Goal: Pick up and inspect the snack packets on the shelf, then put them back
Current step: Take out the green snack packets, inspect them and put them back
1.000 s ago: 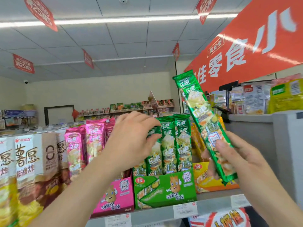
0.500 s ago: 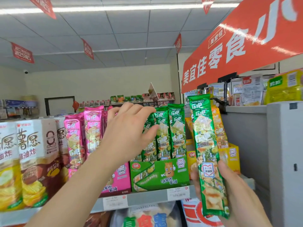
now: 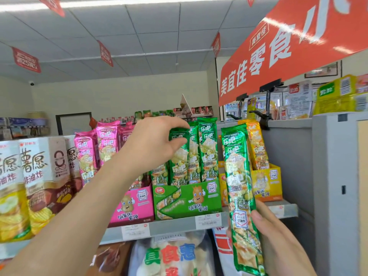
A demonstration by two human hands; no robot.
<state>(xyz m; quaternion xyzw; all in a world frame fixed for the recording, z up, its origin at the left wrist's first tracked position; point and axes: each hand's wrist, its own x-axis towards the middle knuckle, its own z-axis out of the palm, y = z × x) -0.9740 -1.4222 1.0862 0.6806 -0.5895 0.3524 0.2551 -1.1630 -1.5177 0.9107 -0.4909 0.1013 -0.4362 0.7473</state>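
My right hand (image 3: pixel 278 236) holds a long green snack packet (image 3: pixel 240 188) upright in front of the shelf's right part. My left hand (image 3: pixel 153 144) reaches into the green display box (image 3: pixel 187 198) and pinches the top of another green packet (image 3: pixel 178 156) standing there, thumb in front and fingers over its top edge. Two more green packets (image 3: pixel 207 150) stand beside it in the same box. The grey shelf (image 3: pixel 173 226) carries price labels along its front edge.
Pink packets (image 3: pixel 103 148) stand in a pink box (image 3: pixel 133 206) to the left; yellow packets (image 3: pixel 256 144) in a yellow box (image 3: pixel 266 184) to the right. Tall chip boxes (image 3: pixel 35 182) fill the far left. A grey cabinet (image 3: pixel 328 176) borders the right, under an orange banner (image 3: pixel 288 50).
My right hand lowered the green packet from a tilted, raised position to upright and lower. My left hand closed its fingers onto the top of a packet in the green box.
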